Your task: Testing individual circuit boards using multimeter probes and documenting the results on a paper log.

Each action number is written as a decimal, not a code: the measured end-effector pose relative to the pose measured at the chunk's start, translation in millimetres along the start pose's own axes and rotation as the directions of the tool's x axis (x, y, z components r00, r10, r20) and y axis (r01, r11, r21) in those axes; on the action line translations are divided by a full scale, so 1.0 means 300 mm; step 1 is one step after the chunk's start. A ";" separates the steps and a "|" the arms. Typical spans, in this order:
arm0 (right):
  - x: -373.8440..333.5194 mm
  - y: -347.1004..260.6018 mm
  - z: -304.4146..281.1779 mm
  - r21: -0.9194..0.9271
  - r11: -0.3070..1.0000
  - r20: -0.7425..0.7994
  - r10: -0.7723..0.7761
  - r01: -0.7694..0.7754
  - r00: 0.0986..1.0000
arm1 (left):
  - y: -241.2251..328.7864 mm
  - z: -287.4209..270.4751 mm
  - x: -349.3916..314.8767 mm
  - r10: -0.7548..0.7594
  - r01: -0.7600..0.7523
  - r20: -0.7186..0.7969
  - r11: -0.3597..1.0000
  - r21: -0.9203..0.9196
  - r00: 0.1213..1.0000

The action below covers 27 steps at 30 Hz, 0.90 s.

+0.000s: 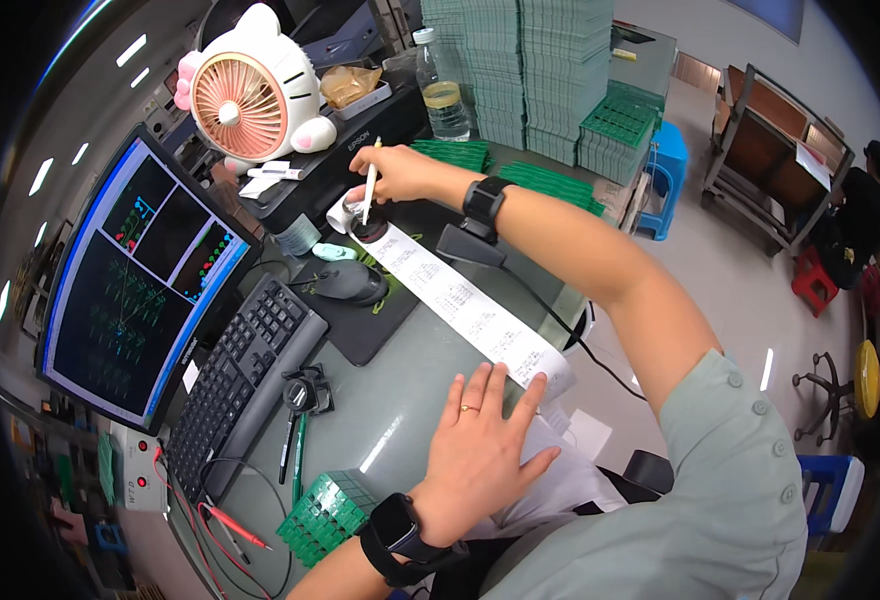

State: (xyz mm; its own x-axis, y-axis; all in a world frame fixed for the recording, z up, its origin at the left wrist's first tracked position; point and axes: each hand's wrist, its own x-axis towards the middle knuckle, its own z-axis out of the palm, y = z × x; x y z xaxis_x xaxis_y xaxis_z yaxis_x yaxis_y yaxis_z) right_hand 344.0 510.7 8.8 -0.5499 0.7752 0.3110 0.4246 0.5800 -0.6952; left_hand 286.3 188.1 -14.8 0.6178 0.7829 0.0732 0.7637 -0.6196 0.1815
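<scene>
My left hand [480, 435] rests with fingers spread near the close end of a long printed paper strip [450, 295], and its fingertips touch the paper. The strip runs away from me across the desk, curling over at its near end. At its far end, my right hand [388, 175] pinches a slim white pen-like stick [370, 190], held nearly upright. The stick's lower tip is at a small dark round container [368, 230] beside a white paper roll [340, 212]. Whether the tip is inside it, I cannot tell. Each wrist wears a black band.
Left of the strip are a black mouse [350, 283], a keyboard [245, 385] and a monitor [145, 285]. A green circuit-board stack [325, 515] stands near my left forearm, beside red test leads [230, 525]. Tall board stacks [565, 70], a bottle [443, 90] and a fan [250, 95] fill the back.
</scene>
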 end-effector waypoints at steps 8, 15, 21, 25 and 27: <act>-0.426 -0.014 -0.186 0.365 0.931 -0.154 0.077 -0.016 0.985 | 0.007 0.026 0.006 0.015 -0.015 -0.019 1.000 0.011 1.000; -0.846 -0.254 -0.096 0.649 0.761 -0.154 0.132 -0.001 0.979 | -0.017 -0.103 -0.133 0.073 -0.075 -0.079 0.997 -0.019 0.994; -0.753 -0.553 0.155 0.851 0.522 -0.013 -0.099 0.063 0.995 | -0.176 -0.319 -0.387 -0.511 0.279 -0.323 0.785 -0.553 0.796; -0.503 -0.748 0.330 0.888 0.408 -0.102 -0.276 0.213 0.956 | -0.425 -0.352 -0.751 -0.716 0.133 -0.601 0.675 -0.726 0.355; -0.394 -0.740 0.414 0.851 0.441 -0.176 -0.274 0.286 0.946 | -0.507 -0.325 -0.845 -0.797 -0.036 -0.603 0.602 -0.798 0.031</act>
State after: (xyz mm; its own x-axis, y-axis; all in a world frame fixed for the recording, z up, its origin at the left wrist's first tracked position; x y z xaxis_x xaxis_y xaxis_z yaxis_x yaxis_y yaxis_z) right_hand 225.3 259.3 45.7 -0.5094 0.6184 0.5984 -0.5820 0.2647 -0.7689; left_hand -4.7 89.3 34.7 -0.7025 0.5525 0.4487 0.2875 -0.3565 0.8890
